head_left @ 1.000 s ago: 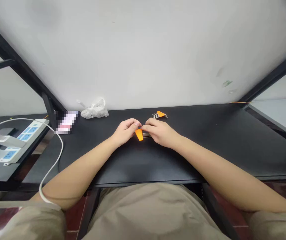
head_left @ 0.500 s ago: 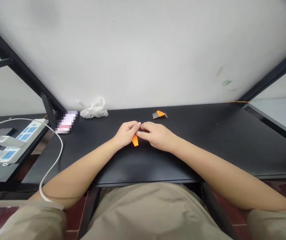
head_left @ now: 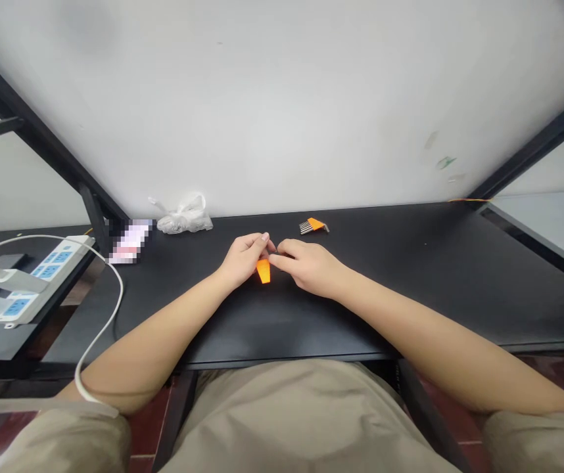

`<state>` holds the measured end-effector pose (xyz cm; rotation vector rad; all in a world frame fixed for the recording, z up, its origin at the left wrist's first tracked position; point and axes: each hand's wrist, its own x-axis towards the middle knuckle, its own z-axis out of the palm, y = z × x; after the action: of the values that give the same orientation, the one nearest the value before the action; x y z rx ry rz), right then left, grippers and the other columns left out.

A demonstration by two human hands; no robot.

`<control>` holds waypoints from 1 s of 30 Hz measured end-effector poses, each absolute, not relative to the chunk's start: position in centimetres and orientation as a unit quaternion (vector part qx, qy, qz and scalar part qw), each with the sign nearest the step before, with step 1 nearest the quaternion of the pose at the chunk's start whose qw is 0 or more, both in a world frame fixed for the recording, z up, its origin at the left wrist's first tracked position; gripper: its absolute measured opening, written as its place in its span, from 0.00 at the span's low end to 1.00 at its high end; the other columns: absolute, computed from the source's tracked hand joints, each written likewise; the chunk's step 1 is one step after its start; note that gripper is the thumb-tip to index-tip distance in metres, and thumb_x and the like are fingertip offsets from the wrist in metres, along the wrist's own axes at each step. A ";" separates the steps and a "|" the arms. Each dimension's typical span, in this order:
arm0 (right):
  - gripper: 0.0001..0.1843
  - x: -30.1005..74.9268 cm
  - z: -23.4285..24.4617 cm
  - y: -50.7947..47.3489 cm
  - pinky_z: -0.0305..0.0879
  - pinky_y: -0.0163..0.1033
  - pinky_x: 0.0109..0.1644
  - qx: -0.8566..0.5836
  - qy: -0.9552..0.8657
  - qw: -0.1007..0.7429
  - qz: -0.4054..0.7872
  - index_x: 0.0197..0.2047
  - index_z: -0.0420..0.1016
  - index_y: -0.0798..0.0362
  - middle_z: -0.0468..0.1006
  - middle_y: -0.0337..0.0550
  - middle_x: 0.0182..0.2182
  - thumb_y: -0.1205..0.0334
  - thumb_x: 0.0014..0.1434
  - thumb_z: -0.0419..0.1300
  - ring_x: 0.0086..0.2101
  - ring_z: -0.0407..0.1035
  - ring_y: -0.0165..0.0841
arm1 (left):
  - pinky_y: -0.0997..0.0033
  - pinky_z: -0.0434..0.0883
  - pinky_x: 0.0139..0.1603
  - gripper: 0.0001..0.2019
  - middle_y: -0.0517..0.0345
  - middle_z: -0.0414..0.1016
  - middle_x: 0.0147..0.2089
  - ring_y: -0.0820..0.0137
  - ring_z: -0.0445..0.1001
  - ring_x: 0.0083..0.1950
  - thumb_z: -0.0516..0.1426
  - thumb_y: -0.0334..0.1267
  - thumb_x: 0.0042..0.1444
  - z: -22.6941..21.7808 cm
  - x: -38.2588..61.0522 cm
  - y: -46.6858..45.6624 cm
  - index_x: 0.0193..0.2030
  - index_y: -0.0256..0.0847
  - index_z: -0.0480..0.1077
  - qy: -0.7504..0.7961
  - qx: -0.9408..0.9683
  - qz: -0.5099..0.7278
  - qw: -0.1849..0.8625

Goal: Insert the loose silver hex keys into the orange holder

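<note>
Mid-frame, the left hand (head_left: 243, 263) pinches an orange piece (head_left: 263, 272); the right hand (head_left: 314, 266), grip unclear, meets it. Tabletop (head_left: 459, 269) stretches rightward, front edge (head_left: 282, 361) below.

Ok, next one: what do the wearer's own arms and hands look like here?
The left hand and right hand are ungloved, with no watch or ring showing. Both forearms are bare, without visible markings. The khaki sleeves look loose and plain, ending around the elbows. A white cable curves across the view of the left forearm near the elbow.
</note>
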<state>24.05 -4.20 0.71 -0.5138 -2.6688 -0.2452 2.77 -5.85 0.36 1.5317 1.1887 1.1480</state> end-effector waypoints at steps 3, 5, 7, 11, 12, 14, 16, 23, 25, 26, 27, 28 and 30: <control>0.25 24.2 0.8 -4.1 0.54 0.36 0.36 -0.196 -0.956 0.202 -0.077 0.55 0.72 0.48 0.71 0.45 0.42 0.78 0.59 0.49 0.37 0.61 0.34 | 0.75 0.60 0.22 0.24 0.62 0.66 0.21 0.76 0.62 0.21 0.55 0.58 0.65 0.4 2.6 -5.8 0.34 0.37 0.75 0.482 0.596 0.461 0.446; 0.25 24.3 0.9 -4.1 0.55 0.36 0.36 -0.195 -0.957 0.201 -0.070 0.54 0.72 0.48 0.71 0.45 0.42 0.78 0.58 0.49 0.37 0.61 0.34 | 0.75 0.59 0.22 0.24 0.62 0.65 0.21 0.76 0.61 0.21 0.55 0.58 0.65 0.3 2.5 -5.8 0.34 0.37 0.75 0.479 0.594 0.461 0.452; 0.25 24.2 0.9 -4.2 0.55 0.36 0.36 -0.188 -0.959 0.201 -0.065 0.53 0.73 0.48 0.72 0.45 0.42 0.79 0.58 0.49 0.37 0.61 0.34 | 0.75 0.60 0.24 0.23 0.63 0.64 0.21 0.76 0.61 0.22 0.55 0.57 0.65 0.3 2.6 -5.8 0.33 0.37 0.74 0.471 0.598 0.464 0.454; 0.24 23.6 0.5 -4.7 0.56 0.37 0.37 -0.154 -0.966 0.197 -0.064 0.56 0.72 0.48 0.73 0.46 0.44 0.77 0.61 0.49 0.39 0.63 0.36 | 0.74 0.63 0.27 0.23 0.61 0.65 0.22 0.75 0.63 0.24 0.54 0.56 0.66 0.3 2.9 -5.9 0.32 0.37 0.74 0.459 0.614 0.455 0.454; 0.25 23.4 0.4 -4.8 0.57 0.37 0.37 -0.146 -0.968 0.196 -0.062 0.57 0.71 0.48 0.74 0.46 0.45 0.77 0.62 0.49 0.39 0.63 0.36 | 0.74 0.63 0.28 0.23 0.61 0.65 0.23 0.74 0.63 0.25 0.54 0.56 0.66 0.3 2.9 -6.0 0.32 0.37 0.74 0.461 0.620 0.451 0.447; 0.25 23.2 0.3 -4.8 0.58 0.37 0.37 -0.137 -0.969 0.196 -0.058 0.59 0.70 0.48 0.74 0.46 0.46 0.76 0.63 0.48 0.40 0.64 0.36 | 0.73 0.64 0.29 0.23 0.60 0.68 0.25 0.74 0.65 0.27 0.54 0.56 0.66 0.3 3.0 -6.0 0.32 0.38 0.74 0.470 0.634 0.445 0.424; 0.26 23.3 0.3 -4.7 0.58 0.37 0.37 -0.146 -0.967 0.199 -0.059 0.59 0.70 0.49 0.74 0.46 0.46 0.77 0.62 0.48 0.40 0.64 0.36 | 0.73 0.65 0.30 0.23 0.60 0.69 0.26 0.73 0.66 0.27 0.54 0.56 0.66 0.4 3.0 -6.1 0.32 0.38 0.74 0.478 0.641 0.445 0.403; 0.24 24.5 0.8 -3.8 0.59 0.36 0.37 -0.208 -0.950 0.228 -0.052 0.54 0.73 0.48 0.72 0.45 0.43 0.77 0.61 0.48 0.37 0.63 0.34 | 0.71 0.67 0.31 0.25 0.58 0.74 0.28 0.71 0.70 0.28 0.52 0.58 0.67 0.5 2.5 -6.0 0.34 0.38 0.76 0.490 0.647 0.444 0.380; 0.23 24.5 0.8 -3.9 0.59 0.36 0.37 -0.199 -0.952 0.228 -0.047 0.54 0.74 0.47 0.72 0.45 0.42 0.76 0.62 0.48 0.37 0.63 0.34 | 0.71 0.68 0.32 0.26 0.57 0.74 0.29 0.71 0.71 0.29 0.51 0.58 0.67 0.4 2.5 -6.0 0.34 0.38 0.76 0.487 0.644 0.446 0.387; 0.23 24.5 0.8 -3.9 0.59 0.36 0.37 -0.195 -0.953 0.226 -0.049 0.54 0.74 0.48 0.72 0.45 0.42 0.76 0.63 0.48 0.36 0.62 0.34 | 0.71 0.68 0.33 0.26 0.57 0.75 0.29 0.71 0.71 0.29 0.51 0.58 0.67 0.4 2.5 -6.0 0.34 0.37 0.76 0.486 0.641 0.448 0.391; 0.22 24.4 0.8 -4.0 0.59 0.37 0.37 -0.190 -0.955 0.222 -0.051 0.53 0.74 0.48 0.72 0.45 0.41 0.75 0.63 0.48 0.36 0.62 0.34 | 0.71 0.68 0.33 0.26 0.57 0.74 0.29 0.71 0.71 0.29 0.51 0.58 0.67 0.4 2.6 -5.9 0.35 0.37 0.76 0.485 0.640 0.448 0.394; 0.22 24.2 0.8 -4.1 0.59 0.37 0.37 -0.186 -0.957 0.216 -0.055 0.53 0.74 0.48 0.72 0.45 0.41 0.75 0.63 0.48 0.36 0.62 0.34 | 0.71 0.68 0.33 0.26 0.57 0.74 0.28 0.71 0.70 0.29 0.51 0.58 0.67 0.3 2.6 -5.9 0.35 0.37 0.76 0.484 0.640 0.446 0.397; 0.23 24.0 0.6 -4.2 0.58 0.37 0.37 -0.173 -0.961 0.209 -0.056 0.54 0.73 0.47 0.72 0.45 0.41 0.76 0.63 0.48 0.37 0.63 0.35 | 0.72 0.67 0.32 0.26 0.57 0.72 0.27 0.72 0.69 0.28 0.51 0.58 0.68 0.2 2.7 -6.0 0.35 0.37 0.76 0.480 0.645 0.440 0.400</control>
<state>23.98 -4.20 0.63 -0.4824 -2.6735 -0.1556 2.73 -5.96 0.24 1.6319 1.2138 1.1133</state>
